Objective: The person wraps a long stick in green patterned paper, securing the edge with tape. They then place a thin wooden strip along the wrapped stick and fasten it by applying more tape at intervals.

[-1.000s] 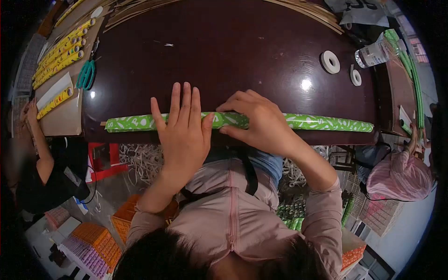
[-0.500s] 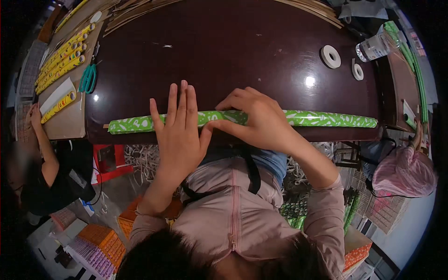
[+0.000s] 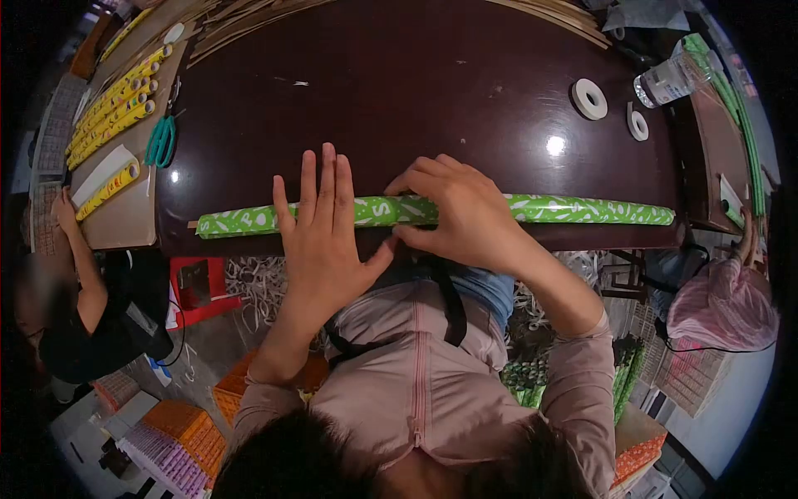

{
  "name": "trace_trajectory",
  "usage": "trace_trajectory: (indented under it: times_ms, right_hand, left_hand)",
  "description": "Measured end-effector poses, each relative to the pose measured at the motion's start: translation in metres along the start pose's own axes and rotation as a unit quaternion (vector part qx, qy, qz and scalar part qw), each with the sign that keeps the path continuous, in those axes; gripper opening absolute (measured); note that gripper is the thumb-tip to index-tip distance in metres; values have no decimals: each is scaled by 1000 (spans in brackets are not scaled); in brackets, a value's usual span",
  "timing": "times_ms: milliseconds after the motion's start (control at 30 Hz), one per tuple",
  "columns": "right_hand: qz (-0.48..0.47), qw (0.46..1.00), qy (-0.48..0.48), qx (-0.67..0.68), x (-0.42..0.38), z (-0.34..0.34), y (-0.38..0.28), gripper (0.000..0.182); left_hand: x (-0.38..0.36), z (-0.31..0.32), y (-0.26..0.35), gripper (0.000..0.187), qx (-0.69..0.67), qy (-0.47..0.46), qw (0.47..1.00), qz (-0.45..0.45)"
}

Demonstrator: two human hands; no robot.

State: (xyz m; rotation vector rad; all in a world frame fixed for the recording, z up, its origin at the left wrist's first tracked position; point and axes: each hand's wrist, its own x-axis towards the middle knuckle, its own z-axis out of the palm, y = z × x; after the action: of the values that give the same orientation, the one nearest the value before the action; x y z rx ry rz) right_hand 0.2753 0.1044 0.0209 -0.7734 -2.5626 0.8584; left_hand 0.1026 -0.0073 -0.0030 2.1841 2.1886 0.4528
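A long green roll with white print (image 3: 582, 209) lies across the near edge of the dark table (image 3: 374, 91). Flat over its left part rests my left hand (image 3: 324, 224), fingers spread and pointing away, palm down. My right hand (image 3: 461, 204) is curled around the roll near its middle, fingertips on the far side and thumb on the near side. The thumbs of both hands are close together. A thin brown strip end (image 3: 192, 224) sticks out of the roll's left end.
Teal scissors (image 3: 160, 141) and yellow rolls (image 3: 116, 121) are at the left. Two white tape rolls (image 3: 588, 100) (image 3: 637, 123) and a clear bottle (image 3: 662, 83) stand at the right. Brown strips (image 3: 549, 18) line the far edge. Another person sits at each side.
The printed pattern on the green roll has shifted, so the roll has turned. My left thumb has moved slightly right, and the near side of the roll shows more between my hands.
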Motion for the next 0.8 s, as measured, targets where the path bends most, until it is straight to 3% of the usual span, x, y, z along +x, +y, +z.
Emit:
trace_trajectory:
  times_ms: [133,800]
  right_hand:
    - [59,998,-6,22,4,-1,-8,28]
    - [55,998,-16,3,5,1,-8,26]
  left_hand:
    - [1,2,-1,106,-2,7,1000,5]
    - [1,-1,-1,104,-15,4,1000,-6]
